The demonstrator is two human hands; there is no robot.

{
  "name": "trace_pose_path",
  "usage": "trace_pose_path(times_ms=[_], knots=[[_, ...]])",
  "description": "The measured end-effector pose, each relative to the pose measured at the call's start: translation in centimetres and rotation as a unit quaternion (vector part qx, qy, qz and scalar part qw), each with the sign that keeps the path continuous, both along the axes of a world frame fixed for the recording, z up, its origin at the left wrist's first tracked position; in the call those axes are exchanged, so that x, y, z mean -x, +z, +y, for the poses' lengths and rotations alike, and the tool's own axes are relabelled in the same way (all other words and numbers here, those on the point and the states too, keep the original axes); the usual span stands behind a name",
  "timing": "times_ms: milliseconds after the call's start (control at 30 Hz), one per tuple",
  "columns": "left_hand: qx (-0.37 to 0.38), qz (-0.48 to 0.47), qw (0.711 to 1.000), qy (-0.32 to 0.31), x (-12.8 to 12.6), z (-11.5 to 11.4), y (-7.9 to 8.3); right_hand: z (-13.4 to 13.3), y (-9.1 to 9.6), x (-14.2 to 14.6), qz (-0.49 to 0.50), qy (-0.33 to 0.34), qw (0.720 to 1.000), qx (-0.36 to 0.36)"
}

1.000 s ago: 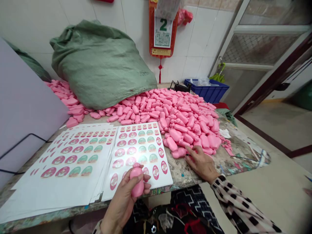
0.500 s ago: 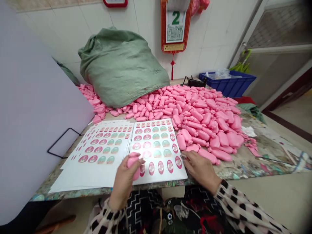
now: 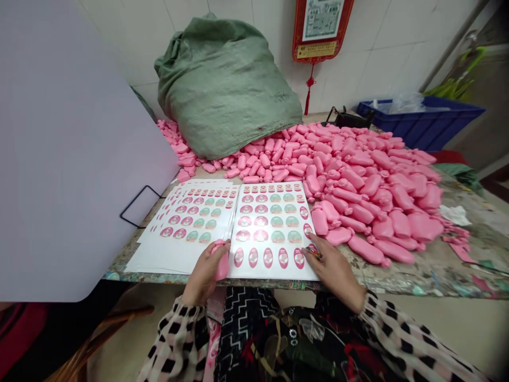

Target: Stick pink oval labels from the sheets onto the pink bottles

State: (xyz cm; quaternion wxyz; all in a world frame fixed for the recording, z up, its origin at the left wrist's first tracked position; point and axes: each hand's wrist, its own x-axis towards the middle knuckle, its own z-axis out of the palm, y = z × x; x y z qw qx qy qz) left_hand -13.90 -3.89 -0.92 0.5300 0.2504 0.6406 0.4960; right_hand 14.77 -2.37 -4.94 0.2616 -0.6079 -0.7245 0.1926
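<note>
My left hand [image 3: 207,271] is closed around a smooth pink bottle-shaped piece [image 3: 222,262], held at the near left edge of a sticker sheet [image 3: 274,273]. Pink and green labels in rows cover this white sheet, with pink ovals along its bottom and right side. At the sheet's lower right, the fingertips of my right hand [image 3: 334,268] are pinched at an oval sticker [image 3: 313,249]. Whether that sticker is lifted off the sheet is too small to tell. A fanned stack of similar sheets [image 3: 159,260] lies to the left.
A big heap of pink pieces [image 3: 358,180] spreads over the table behind and to the right. Over its back left leans a green sack [image 3: 230,90]. A blue bin [image 3: 421,124] stands at the back right; a pale panel [image 3: 87,159] rises on the left.
The camera view has shifted right. My left hand has lowered the pink piece to the sheet's edge. My right hand has moved from beside the sheet onto its right-hand ovals.
</note>
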Motion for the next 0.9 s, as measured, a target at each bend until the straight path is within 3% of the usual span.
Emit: trace_pose_path(times_ms=[200,367,500,633,900], knots=[[-0.015,0.005,1.0,-0.025,-0.2,-0.1,0.2,-0.4,-0.3,0.1,-0.019,0.005,1.0,-0.018],[-0.008,0.036,0.999,-0.039,-0.4,0.0,0.3,-0.4,0.6,0.2,-0.079,0.026,0.996,-0.009],[-0.007,0.136,0.989,-0.053,-0.8,-0.1,0.6,-0.3,1.9,0.0,-0.139,0.042,0.989,0.021],[0.007,0.261,0.963,-0.071,-1.2,-0.1,0.9,0.5,3.0,-0.8,-0.137,0.042,0.989,0.026],[-0.02,0.311,0.948,-0.068,-0.5,0.0,1.6,3.6,4.5,-2.1,-0.148,-0.023,0.988,0.025]])
